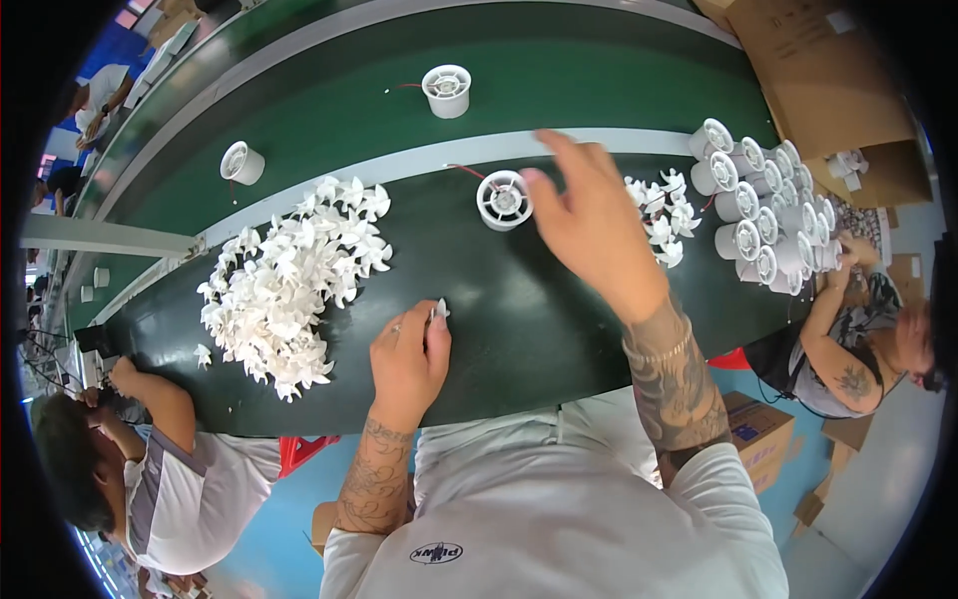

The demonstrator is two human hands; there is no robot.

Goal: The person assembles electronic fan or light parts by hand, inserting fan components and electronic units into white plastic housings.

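Note:
My left hand [409, 354] is closed over the dark green work surface, with a small white fan blade [440, 310] pinched at its fingertips. My right hand [594, 215] reaches forward, thumb and index finger spread apart. Its thumb is at the right rim of a round white fan housing [504, 201]; whether it touches is unclear. The housing shows a spoked ring on top and a thin red wire. To the left lies a big heap of white fan blades [284, 285]. A smaller heap of fan blades [671, 218] is partly behind my right hand.
A white rail [479, 150] divides the surface from a green conveyor belt [339, 110] carrying two fan housings [446, 92]. Stacked housings [773, 215] stand right, near a cardboard box [828, 80]. One person [190, 479] sits left, another [848, 344] right.

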